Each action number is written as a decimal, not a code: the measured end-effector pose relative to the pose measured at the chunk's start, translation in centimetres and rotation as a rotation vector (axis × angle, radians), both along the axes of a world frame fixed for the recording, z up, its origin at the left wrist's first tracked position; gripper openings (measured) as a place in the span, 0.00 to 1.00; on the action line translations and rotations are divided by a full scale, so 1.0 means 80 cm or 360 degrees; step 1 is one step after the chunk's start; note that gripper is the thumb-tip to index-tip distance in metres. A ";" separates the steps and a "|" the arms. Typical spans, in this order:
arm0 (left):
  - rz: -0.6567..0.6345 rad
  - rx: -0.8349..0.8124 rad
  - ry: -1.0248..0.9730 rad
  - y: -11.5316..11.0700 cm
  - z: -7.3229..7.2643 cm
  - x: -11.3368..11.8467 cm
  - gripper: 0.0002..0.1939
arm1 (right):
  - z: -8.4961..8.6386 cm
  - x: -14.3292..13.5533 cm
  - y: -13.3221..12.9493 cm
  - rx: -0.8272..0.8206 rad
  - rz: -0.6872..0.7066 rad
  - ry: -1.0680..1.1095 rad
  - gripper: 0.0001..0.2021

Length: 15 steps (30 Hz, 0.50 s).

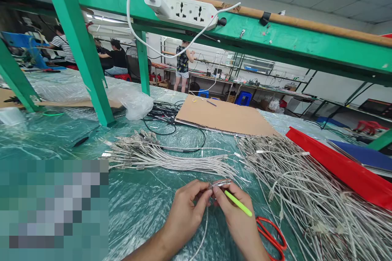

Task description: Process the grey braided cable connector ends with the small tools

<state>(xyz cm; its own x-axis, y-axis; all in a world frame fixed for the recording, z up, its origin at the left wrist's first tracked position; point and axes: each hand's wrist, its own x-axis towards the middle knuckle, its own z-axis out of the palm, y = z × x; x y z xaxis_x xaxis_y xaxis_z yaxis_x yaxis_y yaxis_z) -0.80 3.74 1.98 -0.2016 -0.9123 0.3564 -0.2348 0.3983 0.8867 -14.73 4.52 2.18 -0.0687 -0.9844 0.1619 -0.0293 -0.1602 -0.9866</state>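
Note:
Near the bottom centre, my left hand (190, 208) pinches the end of a thin white cable (206, 228), which hangs down toward the lower edge. My right hand (234, 208) meets it, its fingers closed on a small shiny silver piece (221, 184) at the cable's end. A yellow-green stick (238, 203) lies across the right hand, held against it. Red-handled scissors (272, 236) rest just right of that wrist, their blades hidden. Beyond the hands lies a bundle of grey-white cables (171, 158); a larger pile of cables (306, 187) spreads on the right.
Cardboard (223, 116) and black cables (165, 112) lie farther back. A red tray (337, 167) borders the right pile. A green post (76, 45) stands at left; a power strip (186, 10) hangs overhead. Several people are in the background. Pixelation covers the lower left.

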 end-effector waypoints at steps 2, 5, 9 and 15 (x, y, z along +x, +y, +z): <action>-0.0006 0.0018 0.0002 -0.001 -0.002 0.000 0.11 | 0.002 -0.002 0.000 -0.0022 0.0025 0.0033 0.12; -0.0034 0.0099 0.0068 -0.003 -0.005 -0.001 0.09 | 0.001 -0.004 0.000 -0.0071 0.0019 0.0086 0.11; -0.0067 0.0329 0.0310 -0.004 -0.007 -0.002 0.05 | -0.005 -0.006 -0.001 -0.0119 0.0012 0.0134 0.08; -0.0193 0.0462 0.0347 -0.002 0.004 0.000 0.09 | -0.008 -0.012 -0.005 -0.0229 0.0012 0.0281 0.06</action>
<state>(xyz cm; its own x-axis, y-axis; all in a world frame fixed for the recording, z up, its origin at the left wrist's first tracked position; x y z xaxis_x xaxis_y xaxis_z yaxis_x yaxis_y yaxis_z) -0.80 3.61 2.27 -0.2622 -0.9558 0.1330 0.0053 0.1364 0.9906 -15.68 4.09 1.50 -0.0193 -0.9507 0.3094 -0.1979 -0.2997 -0.9333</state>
